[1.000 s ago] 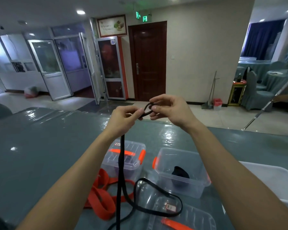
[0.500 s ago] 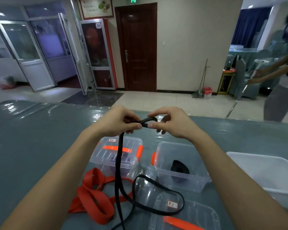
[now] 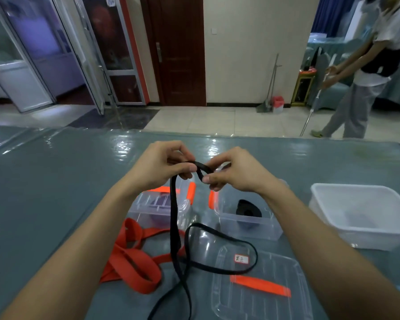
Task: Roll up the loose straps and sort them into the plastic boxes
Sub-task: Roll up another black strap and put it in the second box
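A long black strap (image 3: 174, 229) hangs from both my hands above the table and loops over the table below. My left hand (image 3: 162, 166) pinches it near its end. My right hand (image 3: 234, 172) pinches the curled tip just to the right. A loose red strap (image 3: 134, 257) lies tangled on the table at the lower left. Behind it stands a clear box with a lid and orange latches (image 3: 158, 205). An open clear box (image 3: 247, 225) to its right holds a rolled black strap (image 3: 248, 209).
A clear lid with an orange latch (image 3: 261, 282) lies near me, partly under the black strap. A white tub (image 3: 360, 213) stands at the right. The table has a shiny grey cover (image 3: 44, 192). A person with a mop (image 3: 365, 72) walks beyond the table.
My hands have lowered toward the table and the strap's end has bent into a small curl between them. The view tilted down. A person walked in at the right.
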The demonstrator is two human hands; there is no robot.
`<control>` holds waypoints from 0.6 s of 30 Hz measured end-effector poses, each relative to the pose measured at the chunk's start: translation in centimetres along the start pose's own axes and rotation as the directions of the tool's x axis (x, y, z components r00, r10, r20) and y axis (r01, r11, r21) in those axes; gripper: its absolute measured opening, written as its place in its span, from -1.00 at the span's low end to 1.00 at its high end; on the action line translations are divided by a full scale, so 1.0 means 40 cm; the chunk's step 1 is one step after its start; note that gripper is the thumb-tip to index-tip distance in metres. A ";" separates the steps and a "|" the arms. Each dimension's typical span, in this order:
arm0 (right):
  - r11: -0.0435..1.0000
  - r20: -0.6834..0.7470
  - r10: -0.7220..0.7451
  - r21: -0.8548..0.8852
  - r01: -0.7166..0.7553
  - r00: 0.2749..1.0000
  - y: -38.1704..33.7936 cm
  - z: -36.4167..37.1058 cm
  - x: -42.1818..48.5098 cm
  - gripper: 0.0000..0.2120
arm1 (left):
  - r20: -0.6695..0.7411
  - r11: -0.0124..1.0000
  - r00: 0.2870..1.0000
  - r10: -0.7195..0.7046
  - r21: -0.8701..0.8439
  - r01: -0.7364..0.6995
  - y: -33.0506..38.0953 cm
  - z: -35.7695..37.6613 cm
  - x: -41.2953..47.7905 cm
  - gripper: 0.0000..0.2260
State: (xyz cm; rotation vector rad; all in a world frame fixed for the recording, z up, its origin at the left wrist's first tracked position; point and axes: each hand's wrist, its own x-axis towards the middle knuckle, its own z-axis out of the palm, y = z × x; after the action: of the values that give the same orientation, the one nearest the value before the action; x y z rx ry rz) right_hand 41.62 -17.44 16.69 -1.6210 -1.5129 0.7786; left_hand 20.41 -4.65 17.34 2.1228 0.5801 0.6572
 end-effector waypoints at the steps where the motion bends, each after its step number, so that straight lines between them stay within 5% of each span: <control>1: 0.997 -0.003 -0.012 -0.074 0.012 1.000 0.004 0.008 0.001 -0.85 | 0.006 1.000 1.000 -0.003 -0.007 0.003 -0.010 0.000 -0.008 -0.86; 5: 0.947 0.011 -0.049 -0.316 0.050 0.999 0.017 0.028 0.004 -0.86 | 0.054 0.999 0.999 -0.001 -0.032 0.003 -0.032 -0.002 -0.025 -0.87; 9: 0.997 0.058 -0.035 -0.068 0.039 0.998 0.022 0.044 -0.009 -0.86 | 0.074 0.996 0.997 0.011 -0.090 -0.005 -0.037 0.009 -0.020 -0.85; 18: 0.987 -0.045 0.032 0.156 -0.025 0.998 0.048 0.056 -0.033 -0.85 | 0.090 0.992 0.995 0.049 -0.120 -0.038 -0.034 0.021 -0.002 -0.78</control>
State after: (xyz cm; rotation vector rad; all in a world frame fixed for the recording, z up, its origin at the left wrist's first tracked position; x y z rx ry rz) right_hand 40.60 -18.44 13.80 -1.5374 -1.3639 0.8468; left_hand 20.63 -4.43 15.78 2.0482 0.4344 0.5986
